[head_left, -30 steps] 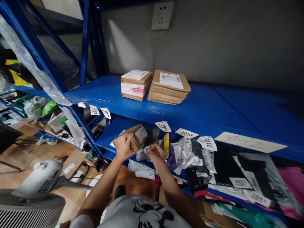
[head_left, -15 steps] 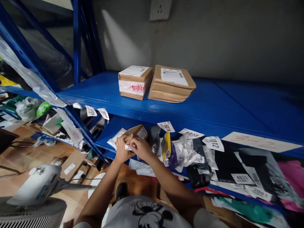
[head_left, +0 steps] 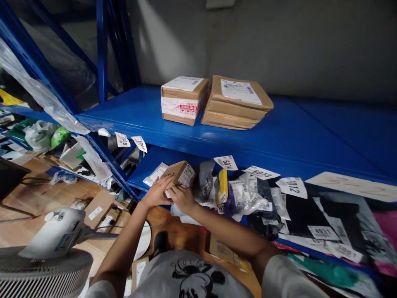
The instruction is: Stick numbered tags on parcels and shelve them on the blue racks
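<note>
slippage could drop the brown cardboard box (head_left: pixel 179 174) if the left hand (head_left: pixel 157 192), clamped on it, loosens as the right hand (head_left: pixel 182 199), grip unclear, presses.

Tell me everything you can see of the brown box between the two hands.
The brown box looks like cardboard, small and closed, with a printed white label on its right-hand face. It sits askew above the lower blue shelf; whether it rests there is hidden. The left hand holds its left side; the right hand touches its near side, beside a small white sticker.
</note>
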Demonstrator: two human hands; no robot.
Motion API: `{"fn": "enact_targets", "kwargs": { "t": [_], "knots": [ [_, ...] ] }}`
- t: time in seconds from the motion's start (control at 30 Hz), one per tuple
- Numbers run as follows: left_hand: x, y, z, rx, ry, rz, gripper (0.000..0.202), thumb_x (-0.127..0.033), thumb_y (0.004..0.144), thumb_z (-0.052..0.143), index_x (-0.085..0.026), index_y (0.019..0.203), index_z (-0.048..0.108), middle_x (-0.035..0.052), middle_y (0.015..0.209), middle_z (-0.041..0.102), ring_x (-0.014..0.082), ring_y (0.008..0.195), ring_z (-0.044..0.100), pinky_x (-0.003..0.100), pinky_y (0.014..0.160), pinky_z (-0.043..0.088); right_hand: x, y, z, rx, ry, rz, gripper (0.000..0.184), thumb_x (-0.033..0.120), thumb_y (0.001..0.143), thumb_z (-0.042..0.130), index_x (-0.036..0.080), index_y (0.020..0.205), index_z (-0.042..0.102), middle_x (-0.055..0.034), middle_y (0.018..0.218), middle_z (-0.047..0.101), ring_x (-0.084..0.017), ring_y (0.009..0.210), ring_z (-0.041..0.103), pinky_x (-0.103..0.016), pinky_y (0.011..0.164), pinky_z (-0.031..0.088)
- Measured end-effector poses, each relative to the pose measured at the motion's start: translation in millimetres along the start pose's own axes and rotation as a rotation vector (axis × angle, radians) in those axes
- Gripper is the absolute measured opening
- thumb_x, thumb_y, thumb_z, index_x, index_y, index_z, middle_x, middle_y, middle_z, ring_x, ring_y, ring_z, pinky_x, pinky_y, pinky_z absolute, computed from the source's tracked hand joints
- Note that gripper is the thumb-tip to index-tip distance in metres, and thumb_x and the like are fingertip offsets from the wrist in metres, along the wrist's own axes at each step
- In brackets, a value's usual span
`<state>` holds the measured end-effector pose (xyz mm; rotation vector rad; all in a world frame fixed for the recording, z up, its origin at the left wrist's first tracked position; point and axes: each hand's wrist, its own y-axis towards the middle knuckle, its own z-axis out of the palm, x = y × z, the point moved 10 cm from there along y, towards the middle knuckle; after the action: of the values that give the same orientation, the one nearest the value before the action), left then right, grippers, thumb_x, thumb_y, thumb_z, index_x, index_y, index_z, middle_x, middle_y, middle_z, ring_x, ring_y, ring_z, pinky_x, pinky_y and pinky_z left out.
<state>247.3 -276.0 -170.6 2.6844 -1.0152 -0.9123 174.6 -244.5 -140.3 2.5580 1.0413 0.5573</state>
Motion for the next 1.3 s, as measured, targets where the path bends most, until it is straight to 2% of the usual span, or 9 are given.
{"fn": "enact_targets", "kwargs": {
  "t": [0.1, 0.27, 0.5, 0.6, 0.7, 0.87, 1.07, 1.17, 1.3],
  "knots": [
    [-7.9, 1.6, 0.8, 0.067, -0.061, 0.079, 0.102, -0.047, 0.072, 0.083, -0.023, 0.157, 0.032, 0.0169, 0.161, 0.035, 0.0343, 0.149, 0.034, 0.050, 0.123, 0.030, 4.1, -14.2, 6.1, -0.047, -0.036, -0.115, 0.016, 0.013, 0.095, 0.059, 0.019, 0.084, 0.069, -0.0049, 0.078, 0.066, -0.018, 0.075, 0.059, -0.032, 0.074, 0.044],
    [-7.9, 4.8, -0.8, 0.079, -0.076, 0.101, 0.082, -0.037, 0.085, 0.073, -0.024, 0.156, 0.035, 0.0156, 0.160, 0.038, 0.0306, 0.148, 0.037, 0.046, 0.122, 0.035, 1.2, -32.2, 10.1, -0.200, -0.084, -0.194, 0.023, 0.016, 0.099, 0.055, 0.020, 0.079, 0.066, -0.0038, 0.076, 0.060, -0.018, 0.078, 0.052, -0.032, 0.074, 0.043],
    [2.5, 3.3, 5.6, 0.066, -0.035, 0.084, 0.086, -0.032, 0.080, 0.080, -0.023, 0.154, 0.036, 0.0175, 0.158, 0.039, 0.0322, 0.146, 0.039, 0.051, 0.121, 0.036, -0.7, -53.2, 22.2, -0.439, -0.076, -0.177, 0.011, 0.015, 0.093, 0.069, 0.025, 0.089, 0.072, -0.0015, 0.073, 0.054, -0.018, 0.080, 0.049, -0.031, 0.079, 0.045],
    [3.7, 1.5, 9.1, 0.077, -0.046, 0.090, 0.077, -0.032, 0.084, 0.076, -0.025, 0.152, 0.040, 0.0166, 0.157, 0.041, 0.0319, 0.146, 0.039, 0.052, 0.121, 0.037, -7.3, -57.8, 29.8, -0.504, -0.055, -0.144, 0.013, 0.018, 0.090, 0.074, 0.028, 0.098, 0.075, -0.0032, 0.084, 0.059, -0.019, 0.090, 0.054, -0.032, 0.087, 0.049],
    [4.0, -1.5, 12.7, 0.094, -0.072, 0.095, 0.066, -0.033, 0.089, 0.071, -0.026, 0.149, 0.046, 0.0150, 0.156, 0.043, 0.0307, 0.145, 0.040, 0.051, 0.121, 0.037, -15.4, -58.3, 37.5, -0.519, -0.016, -0.111, 0.022, 0.019, 0.089, 0.075, 0.031, 0.108, 0.074, -0.0052, 0.101, 0.062, -0.020, 0.105, 0.057, -0.033, 0.095, 0.051],
    [8.3, -6.4, 15.7, 0.102, -0.125, 0.077, 0.066, -0.040, 0.087, 0.074, -0.028, 0.148, 0.049, 0.0138, 0.156, 0.043, 0.0304, 0.146, 0.040, 0.050, 0.121, 0.037, -25.9, -61.2, 40.8, -0.522, 0.113, -0.045, 0.017, 0.024, 0.096, 0.064, 0.026, 0.110, 0.074, -0.0072, 0.115, 0.067, -0.022, 0.113, 0.057, -0.037, 0.098, 0.052],
    [20.0, -12.9, 13.6, 0.019, -0.159, -0.011, 0.060, -0.046, 0.089, 0.070, -0.027, 0.143, 0.055, 0.0144, 0.154, 0.046, 0.0298, 0.145, 0.042, 0.050, 0.119, 0.039, -38.8, -77.3, 41.1, -0.518, 0.362, 0.021, 0.027, 0.024, 0.097, 0.059, 0.027, 0.123, 0.067, -0.0068, 0.128, 0.065, -0.021, 0.123, 0.058, -0.039, 0.107, 0.052],
    [35.7, -21.7, 10.2, -0.078, -0.121, -0.110, 0.073, -0.054, 0.081, 0.077, -0.026, 0.144, 0.052, 0.0156, 0.153, 0.045, 0.0333, 0.146, 0.039, 0.056, 0.121, 0.033, -62.2, -100.2, 46.7, -0.584, 0.504, 0.249, 0.052, 0.029, 0.090, 0.067, 0.022, 0.140, 0.052, -0.0156, 0.140, 0.053, -0.029, 0.133, 0.052, -0.050, 0.111, 0.048],
    [57.8, -35.3, 15.7, -0.143, -0.064, -0.249, 0.098, -0.060, 0.069, 0.084, -0.024, 0.151, 0.044, 0.0203, 0.155, 0.036, 0.0402, 0.144, 0.039, 0.060, 0.117, 0.037, -80.6, -118.5, 73.1, -0.578, 0.779, 0.495, 0.100, 0.042, 0.083, 0.076, 0.021, 0.159, 0.013, -0.0222, 0.148, 0.043, -0.033, 0.134, 0.051, -0.055, 0.105, 0.052]
  ]
}}
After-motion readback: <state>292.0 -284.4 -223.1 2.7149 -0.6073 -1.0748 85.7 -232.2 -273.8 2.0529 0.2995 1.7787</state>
